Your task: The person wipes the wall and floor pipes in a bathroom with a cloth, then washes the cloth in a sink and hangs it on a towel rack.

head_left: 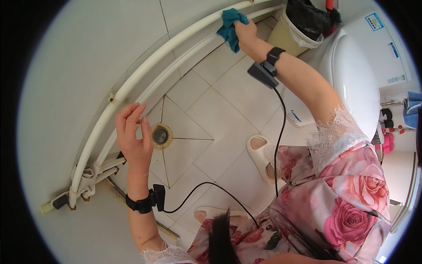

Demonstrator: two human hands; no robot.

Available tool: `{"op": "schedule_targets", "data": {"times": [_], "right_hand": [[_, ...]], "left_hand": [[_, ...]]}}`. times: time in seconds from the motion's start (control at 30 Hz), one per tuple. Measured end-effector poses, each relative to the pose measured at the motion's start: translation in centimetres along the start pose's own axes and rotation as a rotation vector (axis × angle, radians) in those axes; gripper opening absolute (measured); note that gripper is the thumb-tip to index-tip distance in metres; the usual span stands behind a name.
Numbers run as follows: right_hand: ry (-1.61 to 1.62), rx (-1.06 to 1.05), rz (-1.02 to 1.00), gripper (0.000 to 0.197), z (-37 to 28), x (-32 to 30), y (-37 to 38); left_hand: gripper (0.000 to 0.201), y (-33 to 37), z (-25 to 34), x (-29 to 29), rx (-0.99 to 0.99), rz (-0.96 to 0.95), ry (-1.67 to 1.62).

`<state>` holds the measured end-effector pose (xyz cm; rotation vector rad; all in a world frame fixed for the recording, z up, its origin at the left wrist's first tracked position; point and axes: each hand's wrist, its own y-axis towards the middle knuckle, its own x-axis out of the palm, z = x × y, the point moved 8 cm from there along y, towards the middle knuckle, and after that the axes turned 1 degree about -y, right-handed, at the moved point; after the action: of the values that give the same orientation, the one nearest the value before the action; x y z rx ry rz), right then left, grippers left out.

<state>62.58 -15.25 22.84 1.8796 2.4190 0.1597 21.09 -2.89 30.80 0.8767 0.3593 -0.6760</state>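
My right hand (247, 35) is closed on a teal cloth (229, 29), which is draped against the upper white pipe (193, 30) near its far end. A second white pipe (176, 64) runs alongside it, lower on the wall. My left hand (134, 136) holds nothing; its fingers are part bent and spread, in front of the pipes near a wall bracket (112, 97). Both wrists wear black straps with small dark devices and cables.
A round floor drain (161, 135) lies in the tiled floor (220, 105) beside my left hand. At the far right stand a bin (288, 34) with a black bag (307, 20) and a white toilet (351, 70). Pipe joints (85, 180) sit at the near left.
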Motion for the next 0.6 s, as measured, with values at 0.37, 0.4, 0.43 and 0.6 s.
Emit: {"op": "schedule_targets", "data": {"times": [0.37, 0.4, 0.43, 0.6], "right_hand": [[-1.316, -0.555, -0.005, 0.048, 0.7, 8.6, -2.6], [-1.324, -0.564, 0.008, 0.048, -0.1, 8.3, -3.0], [-1.235, -0.616, -0.179, 0.044, 0.1, 9.1, -4.5], [-0.864, -0.888, -0.61, 0.03, -1.8, 11.7, -12.6]], "left_hand": [[0.023, -0.7, -1.1, 1.3, -0.034, -0.083, 0.114], [0.021, -0.7, -1.1, 1.6, -0.026, -0.105, 0.141], [0.021, -0.9, -1.4, 1.8, -0.028, -0.107, 0.134], [0.02, -0.1, -1.0, 4.3, -0.006, -0.205, 0.07]]}}
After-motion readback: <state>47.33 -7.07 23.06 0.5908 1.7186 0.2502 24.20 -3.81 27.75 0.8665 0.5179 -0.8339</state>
